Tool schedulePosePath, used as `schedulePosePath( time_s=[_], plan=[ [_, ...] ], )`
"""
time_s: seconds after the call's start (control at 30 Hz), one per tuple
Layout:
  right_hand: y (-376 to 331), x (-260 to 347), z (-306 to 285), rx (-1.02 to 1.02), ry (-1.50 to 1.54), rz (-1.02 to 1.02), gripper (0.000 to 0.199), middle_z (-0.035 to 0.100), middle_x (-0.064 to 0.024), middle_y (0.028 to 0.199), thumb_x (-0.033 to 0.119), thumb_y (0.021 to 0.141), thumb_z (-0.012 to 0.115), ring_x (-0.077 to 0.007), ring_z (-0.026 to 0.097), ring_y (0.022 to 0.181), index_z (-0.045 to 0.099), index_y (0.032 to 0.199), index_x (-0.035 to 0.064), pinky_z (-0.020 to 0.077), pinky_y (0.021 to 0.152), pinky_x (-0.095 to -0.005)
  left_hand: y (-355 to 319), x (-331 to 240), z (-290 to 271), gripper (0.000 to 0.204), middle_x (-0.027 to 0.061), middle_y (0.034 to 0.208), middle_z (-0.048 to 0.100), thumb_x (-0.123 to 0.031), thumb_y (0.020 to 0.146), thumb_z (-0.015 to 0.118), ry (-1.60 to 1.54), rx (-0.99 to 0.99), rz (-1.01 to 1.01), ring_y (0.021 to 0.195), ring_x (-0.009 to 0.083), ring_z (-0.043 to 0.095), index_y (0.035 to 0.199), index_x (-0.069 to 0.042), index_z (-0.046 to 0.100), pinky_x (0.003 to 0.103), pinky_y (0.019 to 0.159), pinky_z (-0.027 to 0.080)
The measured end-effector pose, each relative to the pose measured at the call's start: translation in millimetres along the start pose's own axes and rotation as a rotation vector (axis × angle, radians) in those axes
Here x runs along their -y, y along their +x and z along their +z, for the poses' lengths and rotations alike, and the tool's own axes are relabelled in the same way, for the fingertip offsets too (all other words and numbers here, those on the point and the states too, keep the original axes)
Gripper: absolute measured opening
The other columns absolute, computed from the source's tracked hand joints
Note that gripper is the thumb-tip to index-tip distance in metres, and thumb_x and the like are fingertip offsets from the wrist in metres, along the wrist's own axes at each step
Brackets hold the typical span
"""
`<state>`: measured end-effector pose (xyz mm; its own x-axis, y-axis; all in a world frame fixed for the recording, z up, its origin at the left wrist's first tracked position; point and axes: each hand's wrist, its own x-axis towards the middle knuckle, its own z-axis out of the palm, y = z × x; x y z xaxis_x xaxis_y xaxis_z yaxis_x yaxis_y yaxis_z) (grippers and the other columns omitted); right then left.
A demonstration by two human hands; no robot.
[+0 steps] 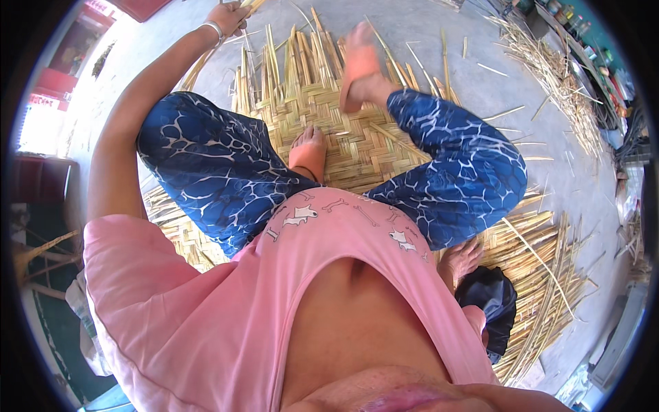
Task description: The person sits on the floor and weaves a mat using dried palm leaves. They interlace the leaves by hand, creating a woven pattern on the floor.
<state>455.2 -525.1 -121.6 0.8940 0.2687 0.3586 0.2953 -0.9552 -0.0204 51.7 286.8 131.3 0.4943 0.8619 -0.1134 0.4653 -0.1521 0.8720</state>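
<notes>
At the far left, my left hand (226, 19), with a bangle at its wrist, is closed around a pale split cane strip (255, 7). Between and beneath my legs spreads a mat woven from flat cane strips (302, 103), with long unwoven ends fanning out at its far edge. Beside my right thigh, my right hand (463, 259) has its fingers apart over the loose strips of the mat's near right side; part of it is hidden. Next to it lies a black cloth or bag (489, 302). My left foot, in an orange slipper (309, 159), stands on the mat.
My right foot, in another orange slipper (362, 69), is raised and blurred over the mat. A long heap of loose cane strips (559, 82) lies at the far right, beside a row of assorted items. Scattered strips cover the concrete floor (480, 41). Dark red furniture (42, 182) stands at left.
</notes>
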Motion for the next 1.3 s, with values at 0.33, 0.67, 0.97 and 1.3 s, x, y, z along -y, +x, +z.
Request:
schedulePosePath(
  time_s=[0.33,0.67,0.97,1.3],
  plan=[
    [2.7,-2.6,4.3,0.096,-0.035,0.004,0.051,0.042,-0.0076,0.16,0.044,0.105,0.045,-0.0295,0.041,0.145,0.051,0.151,0.0216,0.0331,0.117,-0.0516,-37.7,-43.5,22.5,0.021,0.0074,0.08,0.067,-0.022,0.101,0.065,0.061,-0.166,0.075,0.063,0.0203,0.065,0.101,-0.002,0.066,0.04,0.054,0.057],
    [-3.1,-34.5,25.2,0.042,0.07,-0.192,0.058,0.049,-0.0195,0.151,0.036,0.099,0.057,-0.0387,0.049,0.137,0.049,0.152,0.016,0.0439,0.107,-0.0554,-83.8,-97.3,84.4,0.026,0.0079,0.094,0.075,-0.029,0.095,0.066,0.694,-0.053,0.026,0.076,0.0208,0.074,0.113,-0.012,0.073,0.036,0.071,0.06],
    [1.9,2.4,-2.8,0.095,-0.132,-0.096,0.056,0.055,-0.0134,0.145,0.048,0.098,0.058,-0.0317,0.055,0.132,0.054,0.145,0.0173,0.0478,0.104,-0.0504,-138.6,-57.8,65.8,0.034,0.0067,0.078,0.073,-0.036,0.098,0.067,0.351,-0.144,-0.075,0.063,0.0156,0.072,0.097,-0.002,0.072,0.033,0.061,0.059],
    [128.9,168.2,-32.3,-0.123,0.779,-0.098,0.046,0.059,-0.0251,0.142,0.015,0.098,0.064,-0.041,0.054,0.133,0.056,0.138,-0.006,0.0428,0.111,-0.0482,-151.1,-91.0,79.6,0.027,0.0092,0.084,0.075,-0.027,0.099,0.069,0.35,0.048,0.084,0.065,0.018,0.072,0.101,0.0,0.074,0.031,0.069,0.058]
  ],
)
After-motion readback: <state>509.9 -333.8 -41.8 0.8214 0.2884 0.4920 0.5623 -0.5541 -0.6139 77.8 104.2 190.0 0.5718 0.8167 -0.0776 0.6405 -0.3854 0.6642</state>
